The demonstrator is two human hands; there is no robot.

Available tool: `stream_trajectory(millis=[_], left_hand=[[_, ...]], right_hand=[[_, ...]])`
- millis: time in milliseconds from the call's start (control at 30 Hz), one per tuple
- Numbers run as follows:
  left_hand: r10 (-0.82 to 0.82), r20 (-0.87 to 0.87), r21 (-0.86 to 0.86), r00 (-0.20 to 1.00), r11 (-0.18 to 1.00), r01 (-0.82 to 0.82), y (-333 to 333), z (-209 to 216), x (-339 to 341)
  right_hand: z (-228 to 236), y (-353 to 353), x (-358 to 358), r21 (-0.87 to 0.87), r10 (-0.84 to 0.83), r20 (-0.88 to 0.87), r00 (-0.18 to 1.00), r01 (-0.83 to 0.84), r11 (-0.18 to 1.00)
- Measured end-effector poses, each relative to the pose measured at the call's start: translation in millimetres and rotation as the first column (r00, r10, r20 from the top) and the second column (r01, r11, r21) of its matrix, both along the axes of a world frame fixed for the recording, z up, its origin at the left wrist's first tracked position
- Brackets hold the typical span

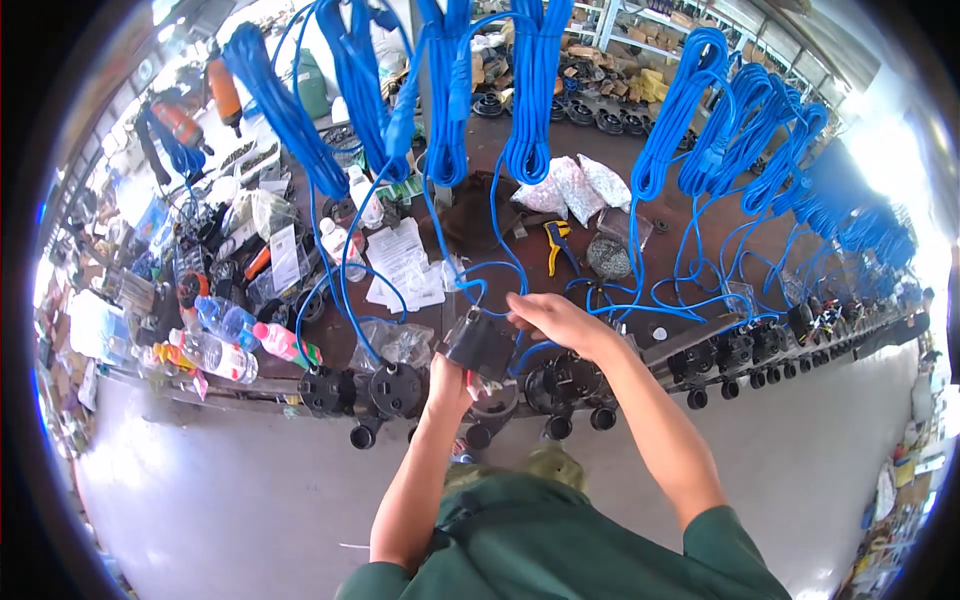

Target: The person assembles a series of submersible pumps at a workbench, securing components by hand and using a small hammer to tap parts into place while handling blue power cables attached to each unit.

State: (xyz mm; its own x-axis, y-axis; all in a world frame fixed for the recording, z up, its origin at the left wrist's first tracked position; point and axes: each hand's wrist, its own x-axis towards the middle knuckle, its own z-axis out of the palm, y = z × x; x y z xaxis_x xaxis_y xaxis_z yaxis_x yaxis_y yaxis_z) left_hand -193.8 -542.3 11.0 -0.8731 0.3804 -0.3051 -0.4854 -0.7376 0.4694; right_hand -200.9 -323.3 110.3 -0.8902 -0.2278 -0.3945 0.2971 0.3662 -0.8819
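My left hand is closed around a black box-shaped part, tilted up at the bench's front edge. A blue cable runs to the top of this part, and red and white bits show below it, too small to name. Just to its right, my right hand is open, fingers stretched toward the part; I see nothing held in it. Round black housings stand along the front edge on both sides of my hands, some with blue cables leading into them.
Coiled blue cables hang in a row over the bench. Yellow-handled pliers, filled plastic bags and paper sheets lie behind my hands. Bottles and tools crowd the left side.
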Motion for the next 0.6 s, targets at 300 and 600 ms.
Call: stream_trajectory(millis=[300, 600], left_hand=[[-0.264, -0.374, -0.385, 0.889, 0.916, 0.11, -31.4, -10.8, 4.5], [-0.606, -0.215, -0.862, 0.765, 0.486, 0.142, -33.6, 35.3, 26.5]], right_hand=[[-16.4, -49.4, -24.4, -0.494, -0.045, 0.103, 0.994, 0.091, 0.865], [-9.0, -37.4, -10.5, -0.415, 0.01, 0.205, 0.979, 0.078, 0.906]])
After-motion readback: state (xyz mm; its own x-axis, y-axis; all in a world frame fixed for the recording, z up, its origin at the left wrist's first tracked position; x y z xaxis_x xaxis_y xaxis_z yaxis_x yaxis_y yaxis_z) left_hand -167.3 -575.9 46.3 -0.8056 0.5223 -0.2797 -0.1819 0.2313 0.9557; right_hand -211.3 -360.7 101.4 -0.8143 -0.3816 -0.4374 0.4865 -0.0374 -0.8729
